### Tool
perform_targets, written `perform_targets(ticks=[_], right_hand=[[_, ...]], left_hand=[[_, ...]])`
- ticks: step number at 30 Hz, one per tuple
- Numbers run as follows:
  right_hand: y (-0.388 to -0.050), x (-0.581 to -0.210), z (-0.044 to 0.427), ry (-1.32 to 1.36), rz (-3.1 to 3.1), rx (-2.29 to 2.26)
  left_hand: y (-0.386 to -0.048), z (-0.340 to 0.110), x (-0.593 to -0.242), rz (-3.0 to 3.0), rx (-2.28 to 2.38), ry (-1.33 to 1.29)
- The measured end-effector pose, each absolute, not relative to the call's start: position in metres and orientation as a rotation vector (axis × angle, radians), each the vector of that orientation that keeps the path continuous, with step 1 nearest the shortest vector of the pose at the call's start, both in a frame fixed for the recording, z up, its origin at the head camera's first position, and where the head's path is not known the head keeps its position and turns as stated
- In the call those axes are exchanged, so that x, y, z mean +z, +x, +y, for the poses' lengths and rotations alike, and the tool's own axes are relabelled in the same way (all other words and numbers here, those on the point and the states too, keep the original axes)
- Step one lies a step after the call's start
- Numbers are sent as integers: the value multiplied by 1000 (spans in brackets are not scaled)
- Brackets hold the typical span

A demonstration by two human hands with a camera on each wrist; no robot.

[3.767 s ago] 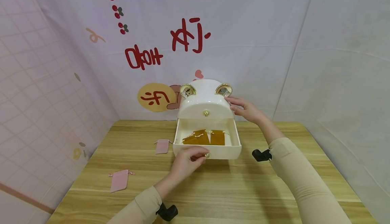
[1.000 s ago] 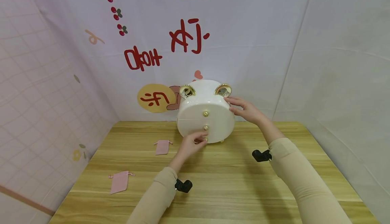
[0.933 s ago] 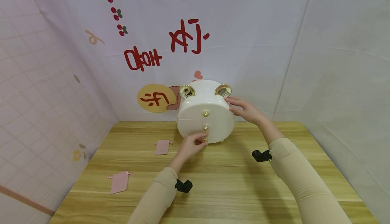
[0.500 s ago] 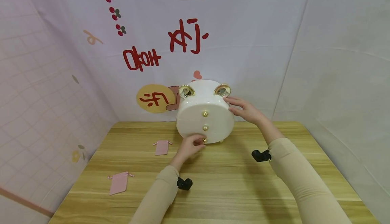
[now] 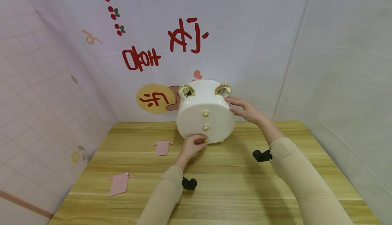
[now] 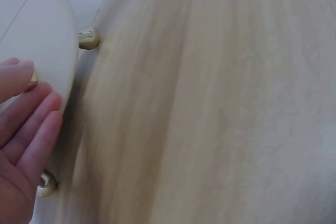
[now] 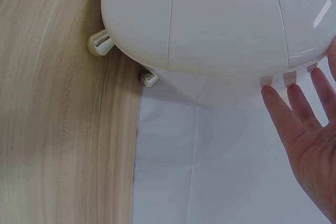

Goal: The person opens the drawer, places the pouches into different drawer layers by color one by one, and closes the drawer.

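Observation:
A white rounded drawer box (image 5: 191,121) with gold ears stands at the back of the table, its drawers closed. Down its front runs a column of gold knobs, a top knob (image 5: 206,114), a middle knob (image 5: 206,128) and a bottom knob (image 5: 206,140). My left hand (image 5: 190,147) has thumb and forefinger at the bottom knob, pinching it; the left wrist view shows the knob (image 6: 34,78) partly covered by them. My right hand (image 5: 248,111) rests straight fingertips on the box's upper right side, as the right wrist view shows with fingers (image 7: 283,116) spread.
Two pink drawstring pouches lie on the wooden table (image 5: 232,184) at left: a nearer pouch (image 5: 119,184) and a farther pouch (image 5: 162,148). A printed cloth wall (image 5: 251,65) stands close behind the box. Short gold feet (image 7: 101,43) hold the box up.
The drawer that stood out with ochre pouches inside has been pushed in. My left hand has gone from its knob to the bottom knob. The right hand stays on the box.

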State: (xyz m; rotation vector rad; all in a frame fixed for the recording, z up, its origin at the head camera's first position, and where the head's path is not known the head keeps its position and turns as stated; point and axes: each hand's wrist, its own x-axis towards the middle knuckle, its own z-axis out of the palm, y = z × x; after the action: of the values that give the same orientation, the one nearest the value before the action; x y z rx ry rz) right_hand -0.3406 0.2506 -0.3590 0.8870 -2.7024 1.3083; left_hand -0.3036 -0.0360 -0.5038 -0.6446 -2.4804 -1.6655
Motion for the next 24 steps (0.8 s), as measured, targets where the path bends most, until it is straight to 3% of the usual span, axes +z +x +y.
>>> perform_targets(ticks=[12,24], right_hand=[[-339,-357,249,849,-2721,1315],[-341,-359,250,838,-2728,1330]], left_hand=[[-304,-32,-509,-2443,-1642,-524],[-292,-34,-510,-2412,-1669,-589]])
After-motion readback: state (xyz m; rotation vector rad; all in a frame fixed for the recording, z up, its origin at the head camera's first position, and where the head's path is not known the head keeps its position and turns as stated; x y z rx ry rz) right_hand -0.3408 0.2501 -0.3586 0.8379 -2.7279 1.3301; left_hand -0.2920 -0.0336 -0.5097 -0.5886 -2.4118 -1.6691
